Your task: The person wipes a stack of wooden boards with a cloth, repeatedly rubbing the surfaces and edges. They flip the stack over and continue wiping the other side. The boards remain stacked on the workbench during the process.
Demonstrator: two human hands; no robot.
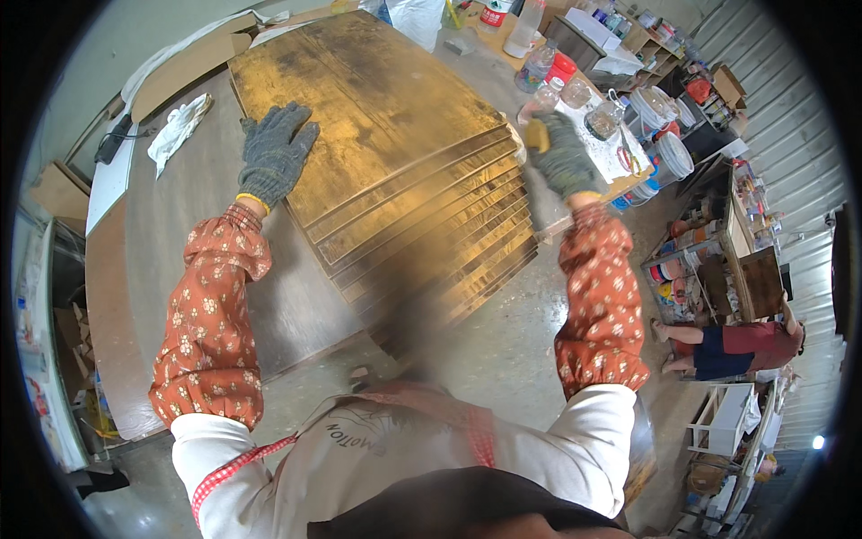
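Note:
A stack of flat boards (359,99) lies in front of me, the top one yellow-gold with dark smudges. Its near edges fan out like steps. My left hand (277,151), in a dark grey knitted glove, rests flat with fingers spread on the left edge of the top board. My right hand (564,154), gloved alike, is beside the right corner of the stack. Motion smears its fingers, and a yellow patch shows there. I cannot tell whether it holds anything. Orange floral sleeve covers reach from both wrists to the elbows.
Under the stack is a broad grey-brown tabletop (215,260), with a white crumpled cloth (180,133) on its left. Bottles, a jar (603,119) and buckets (672,154) crowd a bench at the right. Farther right, a person in a red shirt (759,346) is beside shelves.

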